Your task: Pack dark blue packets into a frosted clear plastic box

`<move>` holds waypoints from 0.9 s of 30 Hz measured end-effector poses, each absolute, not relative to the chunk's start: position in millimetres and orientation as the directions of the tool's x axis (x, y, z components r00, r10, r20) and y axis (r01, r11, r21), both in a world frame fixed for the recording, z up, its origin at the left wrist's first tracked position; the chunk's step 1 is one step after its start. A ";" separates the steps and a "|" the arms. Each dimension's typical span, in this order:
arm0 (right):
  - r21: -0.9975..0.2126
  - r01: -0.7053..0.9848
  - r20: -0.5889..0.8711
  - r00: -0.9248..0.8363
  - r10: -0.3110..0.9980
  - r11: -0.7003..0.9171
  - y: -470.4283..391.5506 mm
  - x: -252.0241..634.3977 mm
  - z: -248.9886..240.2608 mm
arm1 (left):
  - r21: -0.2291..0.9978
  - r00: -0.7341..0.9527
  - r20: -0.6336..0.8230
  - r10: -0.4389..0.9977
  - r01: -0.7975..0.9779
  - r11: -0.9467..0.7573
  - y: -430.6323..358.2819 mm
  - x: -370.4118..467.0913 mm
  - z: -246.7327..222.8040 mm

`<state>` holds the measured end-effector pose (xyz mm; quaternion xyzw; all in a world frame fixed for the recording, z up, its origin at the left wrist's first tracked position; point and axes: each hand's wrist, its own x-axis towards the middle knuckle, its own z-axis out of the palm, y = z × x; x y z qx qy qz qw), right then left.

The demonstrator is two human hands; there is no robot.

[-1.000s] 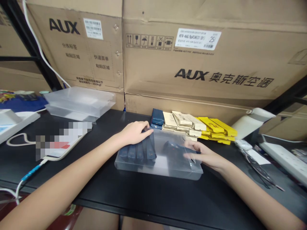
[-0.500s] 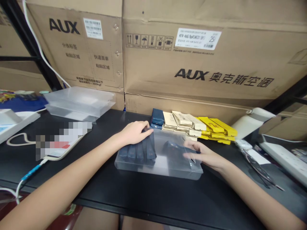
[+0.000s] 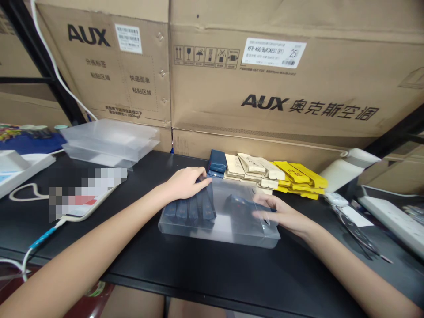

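Observation:
A clear plastic box (image 3: 218,236) lies on the black tabletop in front of me. Several slim dark blue packets (image 3: 190,210) lean in a row in its left part. My left hand (image 3: 187,183) reaches over them, fingers curled on the upper end of the rightmost one; its fingertips are partly hidden. At the box's right end, my right hand (image 3: 274,210) has thumb and fingers closed around the end of another dark blue packet (image 3: 240,203), which lies sideways and looks blurred. Behind the box sit more dark blue packets (image 3: 217,162).
Beige packets (image 3: 251,168) and yellow packets (image 3: 298,176) are stacked at the back. A white bottle (image 3: 347,170) leans right, near a cable (image 3: 357,234) and a power strip (image 3: 394,221). Clear trays (image 3: 109,141) and a charging phone (image 3: 96,194) are left. Large cartons (image 3: 281,88) stand behind.

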<state>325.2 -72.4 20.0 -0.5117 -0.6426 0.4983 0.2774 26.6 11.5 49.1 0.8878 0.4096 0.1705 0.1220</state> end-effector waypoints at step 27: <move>-0.922 0.387 -0.151 -0.295 0.943 -0.026 -73.0 320.5 22.5 | 0.363 0.605 0.199 0.771 0.685 -0.631 11.2 26.5 48.6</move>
